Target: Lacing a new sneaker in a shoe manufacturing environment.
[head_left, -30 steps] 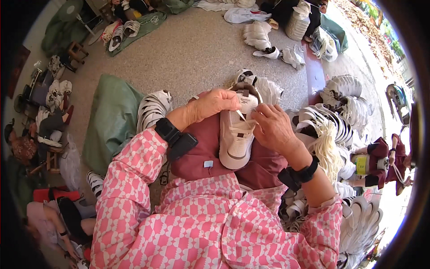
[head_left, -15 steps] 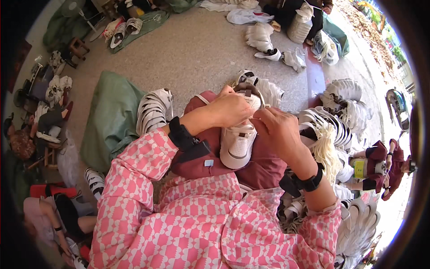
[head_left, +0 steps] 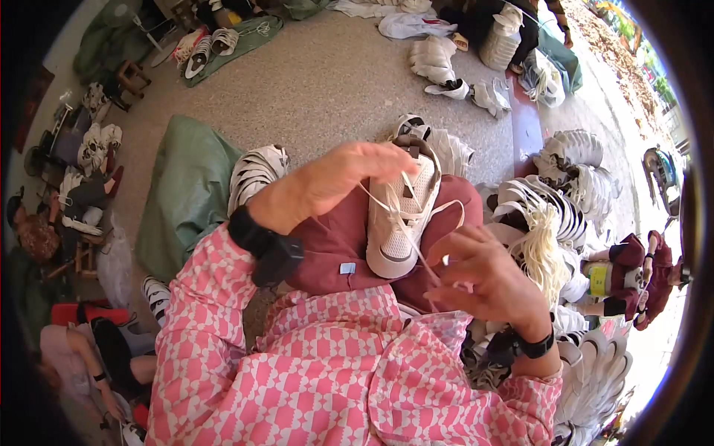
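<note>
A white and beige sneaker (head_left: 392, 251) with a dark brown collar lies across my lap, toe toward me, on maroon trousers. A cream shoelace (head_left: 402, 215) runs through its lower eyelets, with loose strands trailing to both sides. My left hand (head_left: 349, 178) is over the left side of the shoe, fingers stretched toward the tongue. One strand passes beneath that hand; whether it touches the fingers is hidden. Right of the toe, my right hand (head_left: 483, 279) has curled fingers around a taut strand of the lace. Both wrists wear black bands.
A bundle of cream laces (head_left: 541, 256) hangs over stacked shoe uppers (head_left: 576, 204) to my right. More nested uppers (head_left: 256, 178) stand by a green cloth (head_left: 182, 197) on my left. Other people sit working at the left, right and far edges.
My hands have moved apart from the shoe's collar. The left has opened and shifted left; the right has come down toward me with a lace strand, uncovering the tongue.
</note>
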A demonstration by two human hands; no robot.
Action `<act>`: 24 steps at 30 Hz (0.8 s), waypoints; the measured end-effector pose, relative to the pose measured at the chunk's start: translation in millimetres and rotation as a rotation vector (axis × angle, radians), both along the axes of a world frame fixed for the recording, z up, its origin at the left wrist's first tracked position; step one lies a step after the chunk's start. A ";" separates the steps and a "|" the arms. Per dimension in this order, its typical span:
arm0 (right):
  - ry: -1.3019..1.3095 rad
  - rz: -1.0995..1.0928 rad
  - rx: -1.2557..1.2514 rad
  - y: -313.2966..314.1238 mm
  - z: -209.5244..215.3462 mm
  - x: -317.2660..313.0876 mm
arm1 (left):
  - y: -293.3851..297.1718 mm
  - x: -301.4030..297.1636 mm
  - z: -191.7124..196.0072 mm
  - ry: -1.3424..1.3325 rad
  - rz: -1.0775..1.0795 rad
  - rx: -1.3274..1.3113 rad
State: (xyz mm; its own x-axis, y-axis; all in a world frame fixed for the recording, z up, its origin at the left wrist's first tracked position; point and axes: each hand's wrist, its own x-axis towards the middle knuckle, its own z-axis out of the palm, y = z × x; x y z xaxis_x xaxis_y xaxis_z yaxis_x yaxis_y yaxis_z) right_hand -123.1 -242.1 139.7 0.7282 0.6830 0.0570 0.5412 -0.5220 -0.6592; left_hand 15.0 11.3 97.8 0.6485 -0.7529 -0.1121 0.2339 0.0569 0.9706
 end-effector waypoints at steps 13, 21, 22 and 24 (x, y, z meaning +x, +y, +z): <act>0.454 -0.358 2.227 -233.5 -71.0 -4.8 | 215.7 39.9 -52.2 0.476 1.184 -0.518; 0.255 -1.016 1.945 -344.3 -158.2 -1.1 | 262.1 17.3 -103.1 0.392 1.382 -0.322; 0.215 -1.038 1.742 -324.4 -155.5 4.8 | 254.6 17.0 -99.6 0.376 1.345 -0.336; -0.009 -1.151 1.372 -254.9 -150.1 21.9 | 225.8 16.0 -88.9 0.163 1.035 0.063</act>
State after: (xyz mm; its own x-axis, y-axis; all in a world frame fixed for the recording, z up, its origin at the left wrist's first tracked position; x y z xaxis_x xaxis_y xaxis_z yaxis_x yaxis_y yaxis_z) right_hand -101.2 -497.0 -10.3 0.7523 -0.6518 0.0959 0.3425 0.2626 -0.9021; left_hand 31.1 237.0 8.9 0.9459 0.1705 -0.2759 0.2282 0.2548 0.9397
